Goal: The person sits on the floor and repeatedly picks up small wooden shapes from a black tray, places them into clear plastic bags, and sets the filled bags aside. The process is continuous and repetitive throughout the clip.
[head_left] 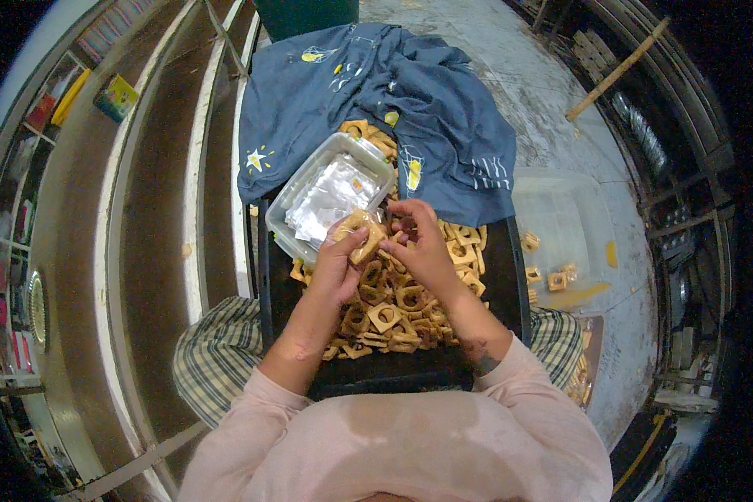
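Observation:
My left hand [336, 266] grips a small clear plastic packet [361, 233] with tan, square biscuits inside. At the packet's right edge my right hand [424, 255] is closed, thumb and curled fingers pinching there; its exact hold is partly hidden. Beneath both hands lies a heap of square biscuits with round holes [385, 316], in a black tray [284, 311]. Just beyond my left hand, a clear plastic tub [286, 203] rests tilted on the heap. Flat, shiny clear packets [330, 194] fill the tub.
A dark blue printed cloth [351, 88] drapes over the tray's far end. To the right, a translucent bin [560, 197] on the floor holds several packed biscuits [558, 279]. White-edged shelves [197, 159] stand along the left. A green container [305, 15] is behind the cloth.

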Demonstrator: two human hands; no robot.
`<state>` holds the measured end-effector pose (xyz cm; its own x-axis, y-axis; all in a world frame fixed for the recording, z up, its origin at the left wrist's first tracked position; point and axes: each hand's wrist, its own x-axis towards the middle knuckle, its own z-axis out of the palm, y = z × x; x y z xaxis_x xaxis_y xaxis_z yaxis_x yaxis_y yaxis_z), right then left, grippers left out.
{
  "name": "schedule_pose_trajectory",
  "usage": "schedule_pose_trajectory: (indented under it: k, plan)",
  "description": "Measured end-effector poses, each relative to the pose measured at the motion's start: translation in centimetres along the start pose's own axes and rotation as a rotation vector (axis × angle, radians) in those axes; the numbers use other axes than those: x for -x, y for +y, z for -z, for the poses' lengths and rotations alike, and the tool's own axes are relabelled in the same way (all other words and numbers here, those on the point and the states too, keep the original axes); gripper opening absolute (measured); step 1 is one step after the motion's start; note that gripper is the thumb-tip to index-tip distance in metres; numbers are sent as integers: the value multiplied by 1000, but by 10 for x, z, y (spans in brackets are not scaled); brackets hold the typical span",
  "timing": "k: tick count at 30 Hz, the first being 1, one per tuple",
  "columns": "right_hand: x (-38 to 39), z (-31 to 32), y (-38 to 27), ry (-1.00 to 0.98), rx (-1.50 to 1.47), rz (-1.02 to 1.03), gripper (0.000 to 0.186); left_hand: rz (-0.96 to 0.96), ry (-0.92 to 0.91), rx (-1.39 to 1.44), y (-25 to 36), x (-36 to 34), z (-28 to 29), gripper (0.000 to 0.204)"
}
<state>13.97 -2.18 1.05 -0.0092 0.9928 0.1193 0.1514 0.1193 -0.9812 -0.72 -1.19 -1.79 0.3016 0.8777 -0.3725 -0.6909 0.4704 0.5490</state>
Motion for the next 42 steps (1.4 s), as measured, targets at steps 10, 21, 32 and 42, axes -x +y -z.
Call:
schedule_pose_trajectory:
  k: [10,21,32,42]
  plan:
    - [-3,59,-6,-462,54,-384,36,451,-99,-76,-10,10,-8,34]
    - [15,57,43,-124,609,-126,17,479,-111,35,-38,4,1,39]
    - [20,46,49,-170,-198,-629,9,486,-104,150,-48,-6,21,37]
    - [2,41,54,-177,889,78,12,550,-149,438,-49,-13,25,50]
